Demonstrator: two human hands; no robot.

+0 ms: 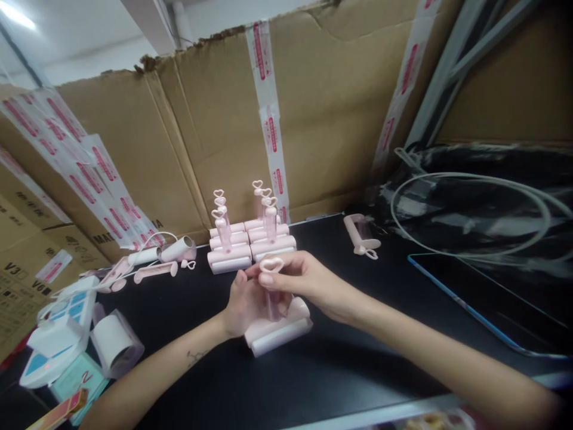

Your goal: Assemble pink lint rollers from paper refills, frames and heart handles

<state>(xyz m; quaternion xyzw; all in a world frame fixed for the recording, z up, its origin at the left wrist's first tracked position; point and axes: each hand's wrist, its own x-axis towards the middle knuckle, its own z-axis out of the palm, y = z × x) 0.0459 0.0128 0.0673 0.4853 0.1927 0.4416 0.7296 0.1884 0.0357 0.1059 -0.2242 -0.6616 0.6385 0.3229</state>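
A pink lint roller (280, 334) with a white roll and a clear upright handle rests on the black table before me. My right hand (308, 283) pinches the heart-shaped loop (272, 265) at the top of its handle, thumb in front. Around the lower handle curls my left hand (246, 304), its fingertips showing behind the clear part. Just beyond stand several similar pink lint rollers (230, 258) in two columns, handles upright with heart loops on top.
Loose pink holders (156, 272) and white rolls (178, 248) lie at the left, near a white power strip (40, 364) and a teal box (78, 382). At the right are another pink roller piece (356, 233), a dark tablet-like panel (487, 304) and a coiled cable (394, 209). Cardboard (331, 119) walls the back.
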